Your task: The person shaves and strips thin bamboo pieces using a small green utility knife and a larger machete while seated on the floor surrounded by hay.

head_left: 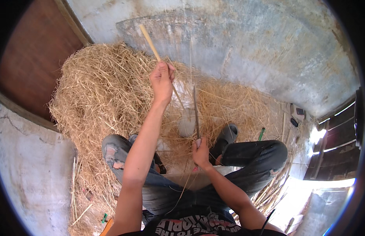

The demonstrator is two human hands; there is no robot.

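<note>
My left hand point(162, 80) is raised ahead of me, closed around a slim pale stick point(149, 41) that looks like bamboo. The stick's upper end points up and to the left; its lower part slants down toward a round pale block point(186, 125) on the ground. Lower and to the right, my right hand point(201, 152) grips the handle of a long, narrow knife point(196, 114). Its dark blade stands nearly straight up in the picture, just right of the block and apart from the stick. Both hands are between my bent knees or beyond them.
A large heap of dry straw-like shavings point(97, 84) lies at the left, with more strewn around the block. A grey wall point(249, 43) rises at the back. At the right are a small dark-and-white device point(297, 111), wooden slats point(336, 153) and loose sticks point(271, 192).
</note>
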